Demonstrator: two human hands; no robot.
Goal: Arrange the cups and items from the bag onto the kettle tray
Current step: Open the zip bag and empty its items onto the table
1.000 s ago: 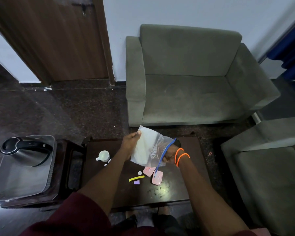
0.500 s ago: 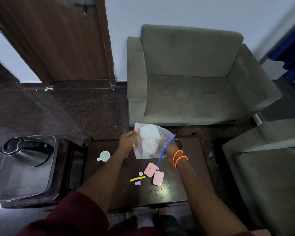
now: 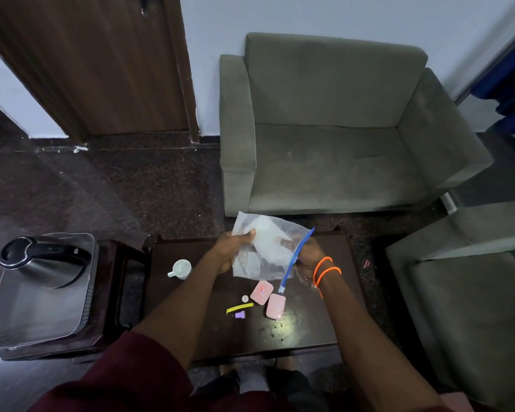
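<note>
Fingers of the left hand (image 3: 231, 249) pinch the bag (image 3: 262, 248) at its left edge, thumb on top; the right hand (image 3: 308, 258) grips the blue zip strip (image 3: 296, 260) at the bag's mouth, fingers curled round it. Both hold the bag above the far half of the table (image 3: 191, 322).

At far left a steel kettle (image 3: 42, 263) with a black handle stands on the back of a grey tray (image 3: 36, 316), whose rim is perforated and whose front is bare. The tray rests on a dark wooden stand (image 3: 113, 292) just beside the table.

On the table a white cup (image 3: 180, 269) sits upright near the left edge; I cannot tell if anything is in it. The bag is clear, crumpled plastic with something pale inside. Below it lie a small white disc (image 3: 244, 298), a yellow strip (image 3: 240, 308), a purple piece (image 3: 240, 315) and two pink, rounded packets (image 3: 268, 298), touching each other. The table's glossy near half is open.

A grey fabric sofa (image 3: 339, 129) stands beyond, with another seat (image 3: 473, 292) at right.
</note>
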